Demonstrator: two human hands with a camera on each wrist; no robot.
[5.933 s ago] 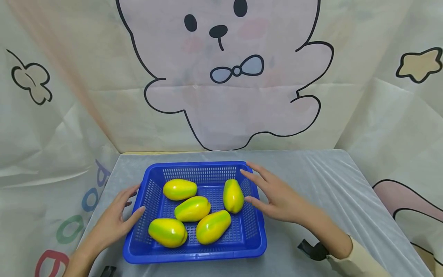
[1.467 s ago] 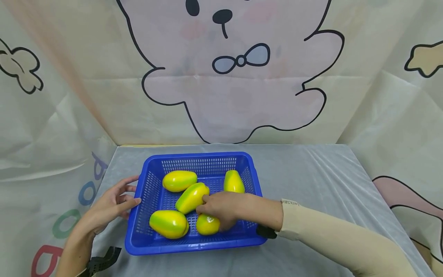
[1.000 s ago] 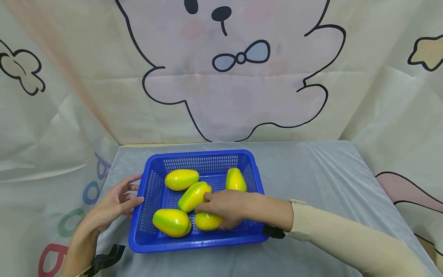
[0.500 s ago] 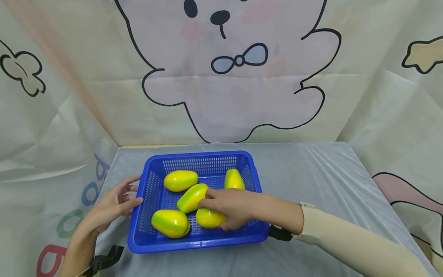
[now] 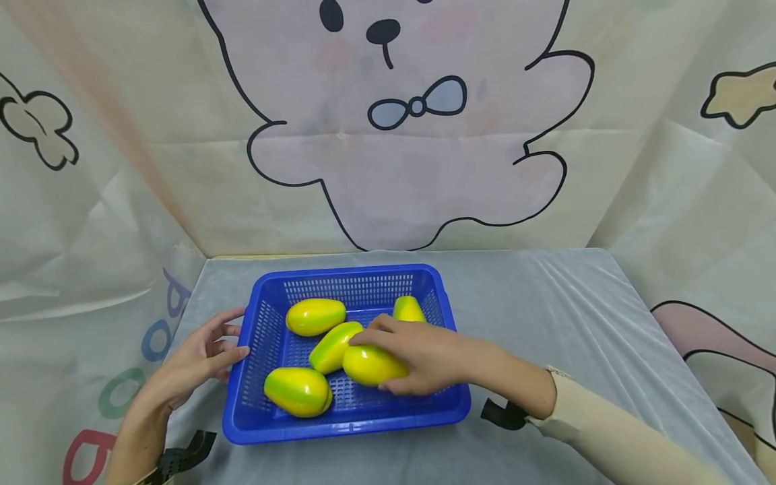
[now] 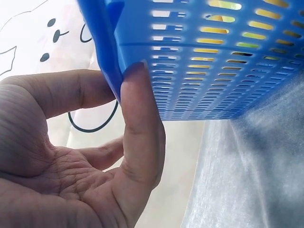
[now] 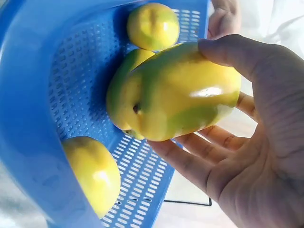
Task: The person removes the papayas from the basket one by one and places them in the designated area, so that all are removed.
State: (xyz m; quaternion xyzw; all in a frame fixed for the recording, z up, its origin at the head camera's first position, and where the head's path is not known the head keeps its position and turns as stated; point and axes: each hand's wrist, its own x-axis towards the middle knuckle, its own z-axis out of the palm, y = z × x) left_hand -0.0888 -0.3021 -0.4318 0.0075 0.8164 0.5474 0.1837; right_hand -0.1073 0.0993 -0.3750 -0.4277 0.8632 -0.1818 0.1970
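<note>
My right hand (image 5: 424, 353) grips a glossy yellow-green papaya (image 5: 371, 367) inside a blue plastic basket (image 5: 345, 428). In the right wrist view its thumb lies on one side of this papaya (image 7: 190, 90) and the fingers on the other. Close beside it, left of the held one in the head view, lies another papaya (image 5: 332, 350). Two more, a back-left papaya (image 5: 315, 317) and a front-left papaya (image 5: 297, 392), rest on the basket floor. A right-hand papaya (image 5: 409, 308) is partly covered by my right hand. My left hand (image 5: 200, 353) pinches the basket's left rim (image 6: 107, 52).
The basket stands on a table with a grey cloth (image 5: 521, 289). Behind it hangs a pale backdrop (image 5: 424, 182) with a cartoon bear, and similar sheets close off both sides. Black straps (image 5: 506, 414) are at my wrists.
My right hand came from the basket's right edge to the front-right papaya and took hold of it. Now it has raised that papaya and shifted slightly right. My left hand took the left rim.
</note>
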